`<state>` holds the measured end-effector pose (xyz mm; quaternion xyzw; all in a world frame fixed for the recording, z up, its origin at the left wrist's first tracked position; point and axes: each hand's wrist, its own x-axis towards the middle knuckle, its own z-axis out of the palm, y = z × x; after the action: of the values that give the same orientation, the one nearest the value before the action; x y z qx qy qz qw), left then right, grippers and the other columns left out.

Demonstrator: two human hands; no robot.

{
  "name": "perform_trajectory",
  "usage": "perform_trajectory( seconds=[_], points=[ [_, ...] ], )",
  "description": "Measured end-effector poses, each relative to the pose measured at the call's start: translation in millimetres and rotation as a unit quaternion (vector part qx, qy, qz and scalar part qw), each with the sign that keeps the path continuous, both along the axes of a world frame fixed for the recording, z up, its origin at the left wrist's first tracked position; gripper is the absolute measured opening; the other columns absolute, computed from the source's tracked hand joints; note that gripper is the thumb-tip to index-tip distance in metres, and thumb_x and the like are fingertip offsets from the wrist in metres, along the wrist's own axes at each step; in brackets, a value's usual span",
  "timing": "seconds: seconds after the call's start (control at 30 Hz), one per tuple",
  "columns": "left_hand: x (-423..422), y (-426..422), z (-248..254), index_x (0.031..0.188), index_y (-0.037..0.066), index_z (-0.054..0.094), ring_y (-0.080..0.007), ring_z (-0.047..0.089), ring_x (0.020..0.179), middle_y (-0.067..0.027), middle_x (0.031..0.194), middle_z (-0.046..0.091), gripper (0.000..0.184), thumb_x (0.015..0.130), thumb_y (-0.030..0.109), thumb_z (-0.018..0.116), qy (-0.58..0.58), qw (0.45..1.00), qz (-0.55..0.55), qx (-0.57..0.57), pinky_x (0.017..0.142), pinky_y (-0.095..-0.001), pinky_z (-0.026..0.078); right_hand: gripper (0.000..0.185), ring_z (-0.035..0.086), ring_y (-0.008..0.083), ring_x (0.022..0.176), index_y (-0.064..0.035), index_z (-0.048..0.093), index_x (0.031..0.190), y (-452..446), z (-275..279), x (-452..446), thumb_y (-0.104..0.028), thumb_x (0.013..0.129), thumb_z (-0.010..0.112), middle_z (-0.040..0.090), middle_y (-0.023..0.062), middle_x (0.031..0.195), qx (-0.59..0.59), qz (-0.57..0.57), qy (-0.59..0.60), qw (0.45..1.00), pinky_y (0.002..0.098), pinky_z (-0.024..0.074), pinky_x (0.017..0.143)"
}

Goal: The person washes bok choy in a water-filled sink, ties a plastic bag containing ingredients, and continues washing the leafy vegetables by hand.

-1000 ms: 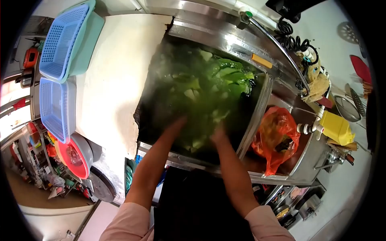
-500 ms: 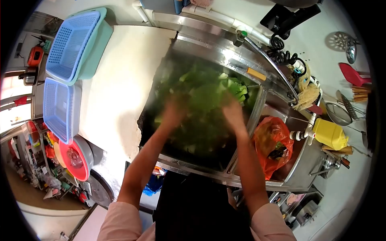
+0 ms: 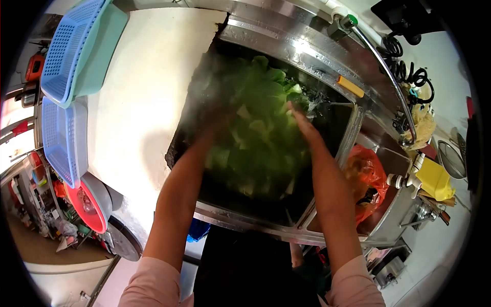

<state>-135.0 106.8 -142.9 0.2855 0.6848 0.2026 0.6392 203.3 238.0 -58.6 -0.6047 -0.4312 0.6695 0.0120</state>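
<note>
With the left hand (image 3: pixel 219 120) and right hand (image 3: pixel 303 122) well apart on either side of the leafy greens (image 3: pixel 258 133) in the left basin (image 3: pixel 294 223), lift and turn them gently from beneath. Finger closure is too murky to tell.

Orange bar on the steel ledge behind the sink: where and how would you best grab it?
Probably from above, pinching across its middle, thumb on one long side, fingers on the other. The orange bar is straight and slim and lies lengthwise along the steel ledge. The right hand is nearer.
</note>
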Motion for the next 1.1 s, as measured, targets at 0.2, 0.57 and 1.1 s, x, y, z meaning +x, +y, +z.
perform_trajectory(
  seconds=[0.2,0.57,1.1],
  points=[
    [37.6,-81.9,2.8,0.142,0.008,0.043,-0.0334,0.05,0.121,-0.0147,0.135,0.053,0.07,0.095,0.06,0.041,-0.239,0.965,0.089,-0.058,0.098,-0.0499,0.042,0.066,0.051,0.0244,0.121,-0.0085,0.045,0.143,-87.4,-10.7,-24.8,-0.051,0.093,0.054,0.052,0.0083,0.137,-0.17,-0.245,0.267,0.916,0.0391,0.0406,0.102],
    [84.8,-80.0,173.9,0.134,-0.003,0.044,-0.0222,0.059,0.103,-0.0139,0.117,0.06,0.053,0.094,0.028,0.06,0.055,0.942,0.246,0.221,0.088,-0.0333,0.049,0.071,0.051,0.0288,0.123,-0.0079,0.043,0.142,-91.8,129.4,-2.7,-0.051,0.088,0.062,0.051,0.0131,0.136,-0.1,-0.301,0.262,0.911,0.0418,0.0454,0.098],
    [104.5,-24.0,154.3,0.154,0.038,0.005,-0.0502,0.034,0.133,-0.0157,0.155,0.024,0.106,0.077,0.045,0.077,0.399,0.874,-0.231,0.153,0.087,-0.054,0.052,0.072,0.03,0.0493,0.133,-0.0262,0.026,0.152,-119.7,8.4,-44.8,-0.045,0.092,0.059,0.018,0.0207,0.155,0.325,0.314,-0.322,0.832,0.0659,0.0365,0.099]
  ],
)
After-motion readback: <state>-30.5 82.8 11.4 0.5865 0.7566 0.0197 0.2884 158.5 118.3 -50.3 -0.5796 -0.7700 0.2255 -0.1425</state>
